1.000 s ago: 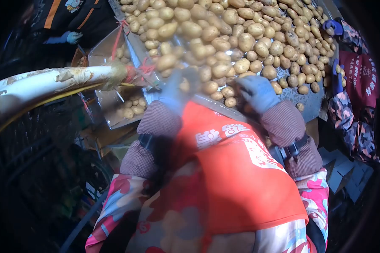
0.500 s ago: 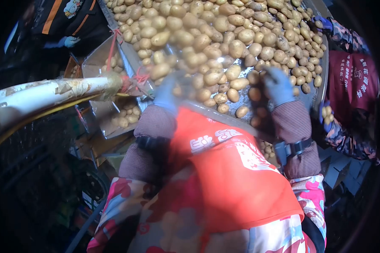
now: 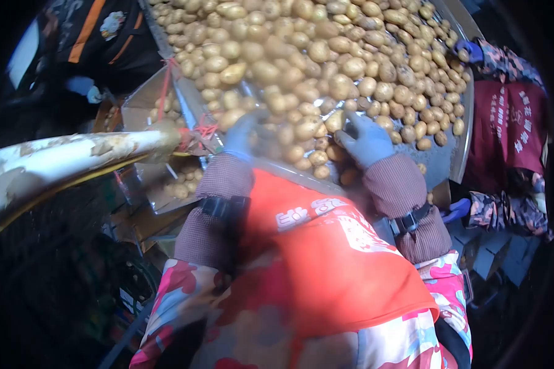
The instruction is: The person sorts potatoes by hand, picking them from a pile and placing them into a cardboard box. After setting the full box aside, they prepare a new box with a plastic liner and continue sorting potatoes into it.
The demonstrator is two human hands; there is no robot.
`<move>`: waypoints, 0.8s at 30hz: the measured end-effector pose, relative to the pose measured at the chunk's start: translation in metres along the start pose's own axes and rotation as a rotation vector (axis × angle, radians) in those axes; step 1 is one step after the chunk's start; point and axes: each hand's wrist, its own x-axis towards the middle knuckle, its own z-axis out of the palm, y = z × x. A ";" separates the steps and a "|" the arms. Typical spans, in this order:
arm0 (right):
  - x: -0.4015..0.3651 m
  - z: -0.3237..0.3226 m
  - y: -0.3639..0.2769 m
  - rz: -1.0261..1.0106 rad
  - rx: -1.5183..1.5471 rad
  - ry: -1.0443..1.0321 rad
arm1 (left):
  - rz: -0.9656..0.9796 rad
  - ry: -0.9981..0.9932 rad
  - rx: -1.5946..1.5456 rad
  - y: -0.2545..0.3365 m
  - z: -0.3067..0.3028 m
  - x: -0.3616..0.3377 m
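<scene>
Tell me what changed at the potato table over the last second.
The right hand swung out to the right over the potatoes, then came back toward the middle, fingers spread on them. A co-worker's blue-gloved hand dropped from the table edge to below it. The left hand stayed at the pile's near left edge; the box and white pipe kept their places.
</scene>
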 end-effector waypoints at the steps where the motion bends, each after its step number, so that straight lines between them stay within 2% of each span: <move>1: 0.014 0.007 -0.005 0.034 -0.133 -0.064 | -0.027 0.000 -0.053 0.010 0.006 -0.012; 3: 0.042 0.030 -0.014 0.088 -0.403 -0.175 | -0.040 -0.041 -0.111 0.017 0.007 -0.027; 4: 0.049 0.035 -0.013 0.104 -0.400 -0.207 | -0.039 -0.087 -0.116 0.008 0.004 -0.028; 7: 0.037 0.029 0.000 -0.046 -0.182 -0.094 | -0.041 -0.194 -0.136 -0.015 0.008 -0.032; 10: 0.013 0.026 0.008 -0.147 0.371 0.032 | -0.051 -0.303 -0.186 -0.043 0.031 -0.048; 12: -0.014 0.011 -0.038 -0.393 0.284 0.013 | 0.008 -0.370 -0.201 -0.058 0.037 -0.056; 13: -0.027 0.002 -0.066 -0.521 0.245 0.000 | -0.015 -0.380 -0.224 -0.066 0.037 -0.055; 14: -0.038 -0.004 -0.089 -0.643 0.185 -0.087 | -0.316 -0.305 -0.446 -0.070 0.038 -0.052; 15: -0.044 -0.006 -0.108 -0.771 0.128 -0.181 | -0.257 -0.296 -0.455 -0.073 0.032 -0.057; 16: -0.038 -0.001 -0.108 -0.827 0.213 -0.267 | -0.187 -0.279 -0.460 -0.075 0.023 -0.065; 17: -0.041 0.006 -0.103 -0.587 0.392 -0.406 | -0.117 -0.255 -0.463 -0.075 0.008 -0.075; 19: -0.042 0.016 -0.090 -0.488 0.357 -0.355 | 0.005 -0.319 -0.561 -0.064 -0.040 -0.126; 20: -0.041 0.020 -0.084 -0.438 0.341 -0.331 | 0.068 -0.396 -0.687 -0.098 -0.074 -0.122; 21: -0.029 0.038 -0.055 -0.487 0.362 -0.320 | 0.154 -0.342 -0.813 -0.095 -0.090 -0.150; 22: -0.022 0.057 -0.030 -0.507 0.285 -0.226 | 0.247 -0.297 -0.936 -0.091 -0.106 -0.178; 23: -0.005 0.078 0.022 -0.452 0.107 -0.367 | 0.336 -0.277 -1.042 -0.098 -0.130 -0.197; 24: -0.027 0.056 -0.013 -0.598 0.157 -0.231 | 0.452 -0.195 -1.154 -0.104 -0.167 -0.215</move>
